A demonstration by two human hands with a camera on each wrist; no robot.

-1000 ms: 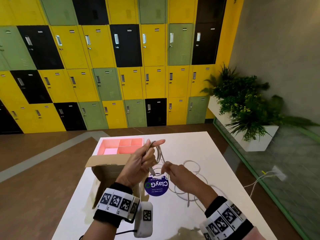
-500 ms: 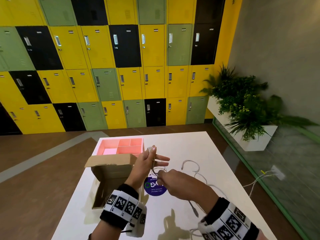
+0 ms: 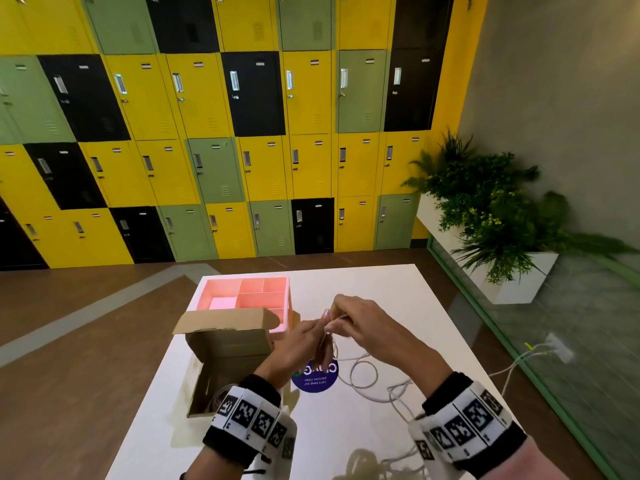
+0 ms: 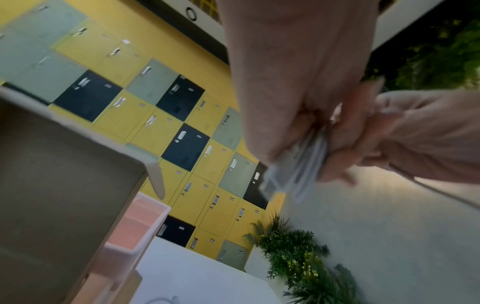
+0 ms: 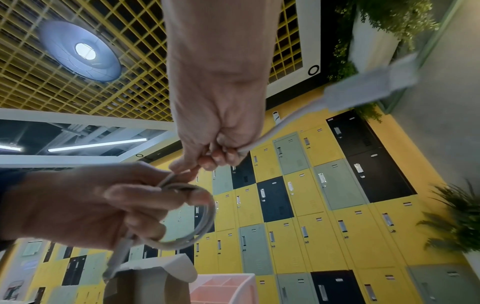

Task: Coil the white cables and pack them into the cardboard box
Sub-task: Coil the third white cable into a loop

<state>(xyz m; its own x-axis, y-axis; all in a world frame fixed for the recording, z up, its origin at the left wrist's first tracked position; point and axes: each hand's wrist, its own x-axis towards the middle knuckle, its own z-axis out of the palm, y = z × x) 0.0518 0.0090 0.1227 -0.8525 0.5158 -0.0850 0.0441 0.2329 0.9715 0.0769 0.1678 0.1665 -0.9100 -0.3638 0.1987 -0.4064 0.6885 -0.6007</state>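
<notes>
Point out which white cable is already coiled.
The white cable looped in the left hand; the other cable sprawls loose on the table.

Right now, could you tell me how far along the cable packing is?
One coil already lies in the cardboard box. The left hand holds a part-wound coil while the right hand feeds cable. Loose white cable on the table remains to be wound and packed.
</notes>
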